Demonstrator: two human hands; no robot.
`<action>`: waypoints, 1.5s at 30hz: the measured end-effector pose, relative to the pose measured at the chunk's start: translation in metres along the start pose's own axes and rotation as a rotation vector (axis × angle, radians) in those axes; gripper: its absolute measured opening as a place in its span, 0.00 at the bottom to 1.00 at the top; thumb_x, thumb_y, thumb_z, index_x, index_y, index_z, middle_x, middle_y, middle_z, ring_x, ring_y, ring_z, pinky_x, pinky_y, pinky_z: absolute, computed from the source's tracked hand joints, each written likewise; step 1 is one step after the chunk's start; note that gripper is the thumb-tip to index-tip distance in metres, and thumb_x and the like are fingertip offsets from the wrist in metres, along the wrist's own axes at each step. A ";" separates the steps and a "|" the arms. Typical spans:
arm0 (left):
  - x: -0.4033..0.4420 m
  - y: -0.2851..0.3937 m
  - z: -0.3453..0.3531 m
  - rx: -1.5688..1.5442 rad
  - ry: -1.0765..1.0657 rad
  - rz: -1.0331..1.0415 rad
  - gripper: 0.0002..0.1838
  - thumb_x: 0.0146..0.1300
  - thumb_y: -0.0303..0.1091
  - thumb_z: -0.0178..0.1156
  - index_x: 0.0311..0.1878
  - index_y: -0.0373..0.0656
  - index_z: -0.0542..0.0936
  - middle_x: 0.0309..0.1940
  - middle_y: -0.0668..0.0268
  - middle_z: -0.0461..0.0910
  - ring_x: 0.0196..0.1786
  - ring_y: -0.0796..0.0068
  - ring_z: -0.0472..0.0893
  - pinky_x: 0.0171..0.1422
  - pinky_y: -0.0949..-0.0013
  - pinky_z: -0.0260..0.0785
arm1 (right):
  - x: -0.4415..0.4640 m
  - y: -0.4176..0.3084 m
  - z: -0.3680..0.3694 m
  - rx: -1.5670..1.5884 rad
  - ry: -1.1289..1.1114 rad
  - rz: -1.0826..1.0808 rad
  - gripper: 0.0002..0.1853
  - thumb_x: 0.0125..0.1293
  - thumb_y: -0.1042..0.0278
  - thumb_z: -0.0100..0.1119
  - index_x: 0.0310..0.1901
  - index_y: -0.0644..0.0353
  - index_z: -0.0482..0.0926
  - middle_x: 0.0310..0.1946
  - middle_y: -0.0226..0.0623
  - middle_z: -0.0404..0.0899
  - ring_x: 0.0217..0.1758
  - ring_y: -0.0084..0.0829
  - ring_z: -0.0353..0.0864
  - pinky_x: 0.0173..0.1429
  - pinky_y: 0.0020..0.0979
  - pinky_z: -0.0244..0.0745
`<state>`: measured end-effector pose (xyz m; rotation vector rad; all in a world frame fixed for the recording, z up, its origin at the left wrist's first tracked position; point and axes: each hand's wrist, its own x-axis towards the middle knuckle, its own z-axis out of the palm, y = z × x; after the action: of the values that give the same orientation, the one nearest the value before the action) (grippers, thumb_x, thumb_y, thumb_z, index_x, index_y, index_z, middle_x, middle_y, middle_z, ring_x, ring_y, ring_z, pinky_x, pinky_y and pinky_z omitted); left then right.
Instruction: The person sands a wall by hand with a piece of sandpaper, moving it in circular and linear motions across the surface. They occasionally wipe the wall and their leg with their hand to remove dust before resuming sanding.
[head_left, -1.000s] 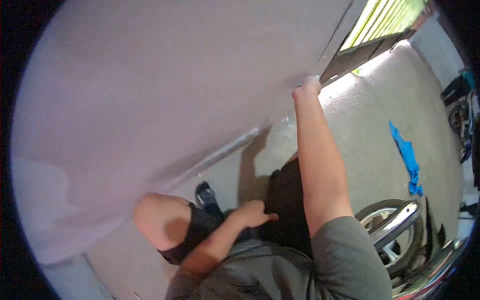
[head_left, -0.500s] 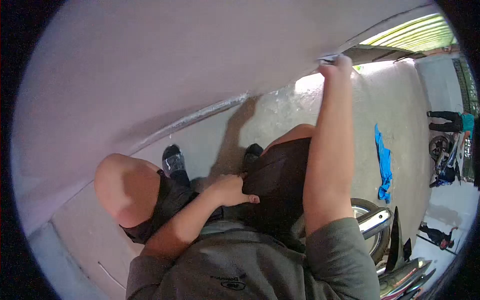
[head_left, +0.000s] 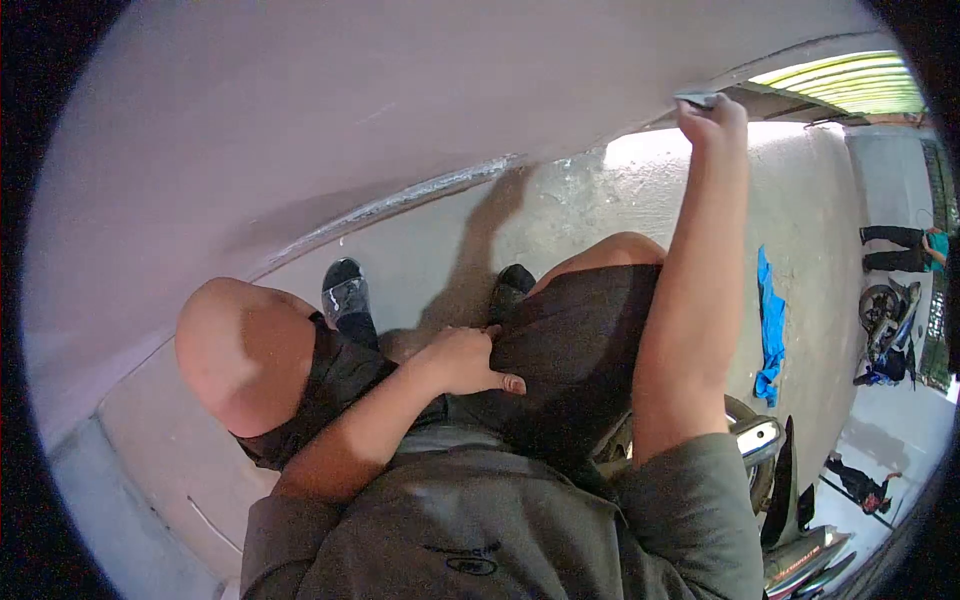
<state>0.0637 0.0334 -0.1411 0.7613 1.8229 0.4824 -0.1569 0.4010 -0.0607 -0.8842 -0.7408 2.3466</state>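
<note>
My right hand (head_left: 717, 120), at the end of an outstretched arm, is closed on a small flat piece (head_left: 695, 98), pale with a dark edge. The piece is at the surface of the pale wall (head_left: 380, 90); its exact kind is too small to tell. Resting on the dark shorts (head_left: 570, 340) over my right thigh is my left hand (head_left: 462, 360). Its thumb stretches out apart from the fingers, whose tips are partly hidden, and nothing shows in it. A whitish rough strip (head_left: 430, 190) runs along the foot of the wall.
A blue cloth (head_left: 770, 325) lies on the concrete floor (head_left: 670, 200). A motorcycle (head_left: 755, 450) stands close behind my right arm. Farther right are another motorcycle (head_left: 885, 330) and two people, one in a teal top (head_left: 936, 248) and one in dark clothes (head_left: 858, 485).
My right hand has moved right and slightly up along the wall with the flat piece. My left hand stays on the thigh. The view has shifted a little.
</note>
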 end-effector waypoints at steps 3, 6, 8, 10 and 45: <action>0.002 0.002 -0.004 0.012 -0.006 0.005 0.69 0.43 0.87 0.54 0.70 0.26 0.66 0.55 0.36 0.78 0.60 0.42 0.78 0.68 0.51 0.68 | -0.026 0.011 0.010 -0.113 -0.013 -0.096 0.19 0.77 0.69 0.36 0.63 0.65 0.69 0.60 0.44 0.74 0.64 0.41 0.75 0.66 0.45 0.73; 0.002 0.005 -0.007 -0.006 -0.041 -0.007 0.69 0.43 0.87 0.54 0.70 0.26 0.65 0.55 0.36 0.78 0.60 0.42 0.78 0.68 0.51 0.68 | -0.007 0.006 0.002 -0.124 0.042 -0.144 0.19 0.77 0.69 0.40 0.64 0.64 0.68 0.62 0.44 0.73 0.64 0.41 0.74 0.63 0.45 0.73; 0.002 0.002 -0.004 0.009 -0.050 -0.013 0.69 0.44 0.86 0.55 0.70 0.26 0.65 0.54 0.36 0.78 0.60 0.41 0.78 0.68 0.50 0.68 | -0.016 -0.005 0.000 0.032 -0.115 0.002 0.19 0.77 0.69 0.41 0.65 0.62 0.68 0.63 0.42 0.73 0.63 0.40 0.75 0.62 0.47 0.72; 0.001 0.005 0.000 -0.001 0.034 0.002 0.61 0.47 0.81 0.59 0.61 0.24 0.71 0.52 0.36 0.79 0.58 0.39 0.79 0.66 0.49 0.69 | -0.030 0.008 0.012 -0.070 -0.080 -0.118 0.19 0.77 0.70 0.39 0.65 0.61 0.68 0.63 0.41 0.73 0.64 0.41 0.74 0.65 0.48 0.71; 0.003 0.000 0.004 -0.043 0.104 0.037 0.56 0.48 0.76 0.65 0.62 0.27 0.73 0.51 0.37 0.80 0.58 0.39 0.79 0.67 0.49 0.70 | -0.043 0.010 0.015 -0.170 -0.108 -0.218 0.19 0.79 0.69 0.37 0.66 0.63 0.68 0.65 0.43 0.71 0.66 0.41 0.73 0.71 0.46 0.69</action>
<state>0.0671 0.0350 -0.1443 0.7537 1.8909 0.5928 -0.1422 0.3618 -0.0391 -0.7101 -1.0397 2.1745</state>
